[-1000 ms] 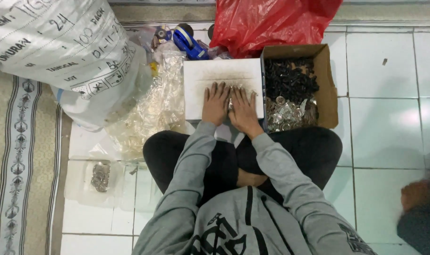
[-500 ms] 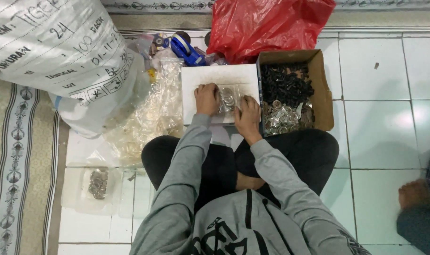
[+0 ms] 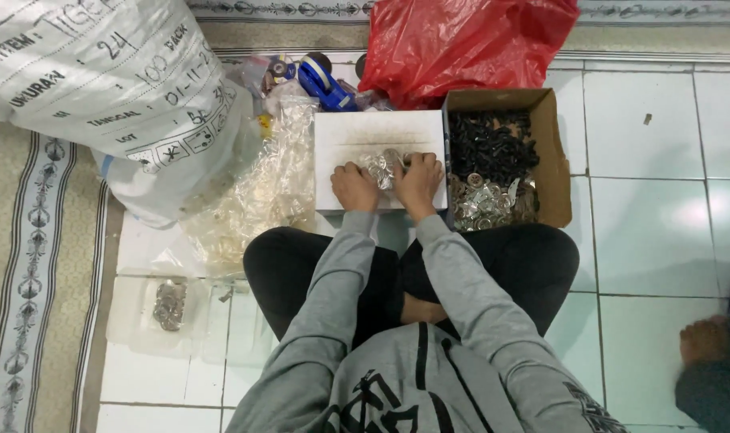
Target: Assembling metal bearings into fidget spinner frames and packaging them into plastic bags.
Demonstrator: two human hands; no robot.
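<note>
I sit cross-legged on a tiled floor in a grey hoodie. Both hands rest on a white box lid (image 3: 378,132) in front of my knees. My left hand (image 3: 353,187) and my right hand (image 3: 419,180) hold between them a small clear plastic packet of silvery metal parts (image 3: 383,166), fingers pressed on its two sides. Right beside the lid stands an open cardboard box (image 3: 552,152) with black parts (image 3: 489,144) at the far end and shiny metal rings (image 3: 481,204) at the near end.
A big white printed sack (image 3: 116,88) lies at the left, a heap of clear plastic bags (image 3: 260,192) next to it, a red plastic bag (image 3: 461,40) behind. A blue tape dispenser (image 3: 323,84), a clear tray with metal bits (image 3: 170,305), another person's foot (image 3: 705,341) at the right.
My hands were lying flat together on the white lid. They have moved apart and taken hold of a small packet of metal parts now lying between them.
</note>
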